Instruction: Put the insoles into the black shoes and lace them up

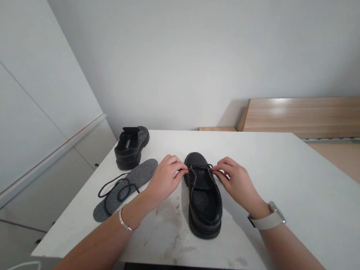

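Blk shoe (195, 221) w/ insole (203, 199) inside, L grip (166, 175) by flap (192, 177), hold unclear, R grip (235, 181) pinching lace (209, 165)

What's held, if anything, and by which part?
The black shoe, by its upper: left hand pinching at the left flap, right hand at the right flap. Too small to tell whether flap or lace is gripped.

Near shoe (202, 180) bars centre, right tabletop (307, 198) passable, back-left apparently tight.
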`<state>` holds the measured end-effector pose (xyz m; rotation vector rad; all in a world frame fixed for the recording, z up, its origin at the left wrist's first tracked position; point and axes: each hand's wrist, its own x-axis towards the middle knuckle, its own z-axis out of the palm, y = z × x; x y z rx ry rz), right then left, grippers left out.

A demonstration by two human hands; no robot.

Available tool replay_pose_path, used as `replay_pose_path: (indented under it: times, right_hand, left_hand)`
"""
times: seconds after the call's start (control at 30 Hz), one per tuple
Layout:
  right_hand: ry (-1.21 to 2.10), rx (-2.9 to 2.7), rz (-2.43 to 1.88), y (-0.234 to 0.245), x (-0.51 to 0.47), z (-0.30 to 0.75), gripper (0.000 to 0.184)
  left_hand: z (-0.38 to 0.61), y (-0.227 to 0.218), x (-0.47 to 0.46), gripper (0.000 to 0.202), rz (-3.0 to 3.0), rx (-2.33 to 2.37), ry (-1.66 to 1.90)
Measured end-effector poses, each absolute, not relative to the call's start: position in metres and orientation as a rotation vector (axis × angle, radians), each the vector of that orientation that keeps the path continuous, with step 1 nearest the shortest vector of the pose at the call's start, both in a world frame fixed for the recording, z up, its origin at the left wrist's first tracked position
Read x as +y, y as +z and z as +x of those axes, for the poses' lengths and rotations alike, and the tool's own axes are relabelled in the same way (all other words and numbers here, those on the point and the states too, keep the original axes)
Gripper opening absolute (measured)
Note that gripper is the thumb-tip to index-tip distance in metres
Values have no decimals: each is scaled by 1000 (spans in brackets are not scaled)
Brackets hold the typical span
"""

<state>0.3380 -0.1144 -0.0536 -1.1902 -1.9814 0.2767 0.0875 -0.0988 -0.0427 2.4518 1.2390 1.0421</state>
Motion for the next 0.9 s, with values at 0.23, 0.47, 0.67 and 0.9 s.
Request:
replay_pose_path:
  times: [0.23,0.47,0.67,0.9]
  right_hand:
    - [342,-1978,-1236,-45,-121,331,16]
    - [266,-2040,-1296,-42,-127,326,21]
    - [329,-2081,-1380,-27,-140,318,27]
    - [65,-2525,-1599,-1,-152,299,54]
  left_hand:
    - [91,-50,-96,10,2041,1336,982]
    - [94,-47,-106,13,2487,1383,1026]
    - [93,-50,-104,9,2260,1360,999]
    - [92,-47,-105,12,2575,1351,913]
